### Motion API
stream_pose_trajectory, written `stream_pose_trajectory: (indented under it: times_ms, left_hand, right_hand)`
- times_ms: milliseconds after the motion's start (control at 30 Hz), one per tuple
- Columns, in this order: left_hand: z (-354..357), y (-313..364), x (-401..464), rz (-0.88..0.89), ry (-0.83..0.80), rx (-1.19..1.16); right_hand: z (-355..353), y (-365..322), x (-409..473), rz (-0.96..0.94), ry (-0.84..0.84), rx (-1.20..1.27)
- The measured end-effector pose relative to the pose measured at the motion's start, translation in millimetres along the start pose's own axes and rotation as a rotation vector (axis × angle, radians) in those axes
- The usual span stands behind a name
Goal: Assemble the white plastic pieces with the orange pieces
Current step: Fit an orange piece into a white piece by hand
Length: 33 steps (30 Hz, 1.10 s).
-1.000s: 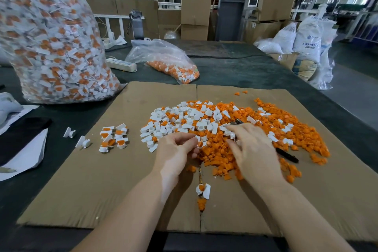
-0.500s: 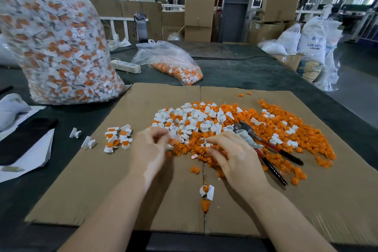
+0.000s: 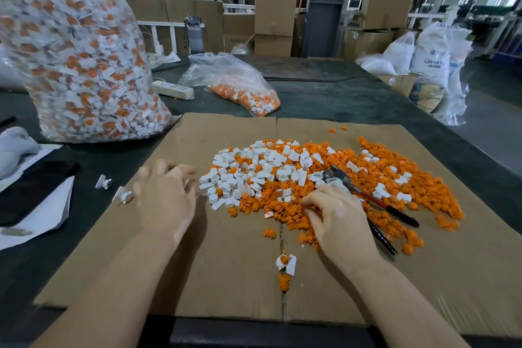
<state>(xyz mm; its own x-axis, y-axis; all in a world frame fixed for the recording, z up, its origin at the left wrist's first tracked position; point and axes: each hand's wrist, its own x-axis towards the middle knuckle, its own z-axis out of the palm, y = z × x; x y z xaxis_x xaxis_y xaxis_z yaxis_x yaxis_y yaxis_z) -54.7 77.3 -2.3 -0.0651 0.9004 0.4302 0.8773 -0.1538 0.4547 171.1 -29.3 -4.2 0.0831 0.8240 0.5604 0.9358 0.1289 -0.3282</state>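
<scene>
Two hands worked the cardboard [image 3: 231,277]: the left hand [image 3: 165,195], blurred with fingers spread and apparently empty, hovered left of the white pieces [image 3: 254,169], while the right hand [image 3: 336,220] curled fingertips into the orange pieces [image 3: 285,210], seemingly picking one; whether it gripped one, I couldn't tell. Next probably needed a matching white piece.

Both forearms bare, no sleeves/gloves.

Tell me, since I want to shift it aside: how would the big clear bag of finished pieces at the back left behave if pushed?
The big clear bag looks packed full and stands tall on the table, so it is probably heavy and would slump rather than slide. Its thin film looks floppy and likely gives under the hands, perhaps tearing against hard pieces.
</scene>
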Motion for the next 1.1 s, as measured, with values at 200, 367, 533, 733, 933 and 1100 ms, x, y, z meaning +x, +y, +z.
stream_pose_trajectory:
  times_ms: [200,367,533,733,933,1100]
  left_hand:
    - [4.9,24.3,-21.7,0.189,-0.279,-0.248]
    - [11.7,31.5,-27.0,0.214,-0.374,-0.176]
    - [10.9,53.4,-34.8,0.047,-0.482,-0.623]
    - [15.5,74.4,-41.9,-0.14,-0.59,-0.934]
    - [23.5,87.9,-36.8,-0.071,-0.578,-0.887]
    - [33.0,96.9,-14.7,0.115,-0.348,-0.535]
  right_hand:
    - [5.0,-2.9,0.4,0.026,-0.066,0.021]
    - [6.5,-9.3,0.2,-0.017,-0.059,0.059]
    - [10.9,-16.4,0.3,-0.069,-0.029,0.087]
    - [11.2,-16.1,2.4,0.002,0.053,0.193]
    - [14.2,-11.4,5.4,0.137,0.071,0.326]
    - [18.7,-4.3,1.8,0.205,0.215,0.307]
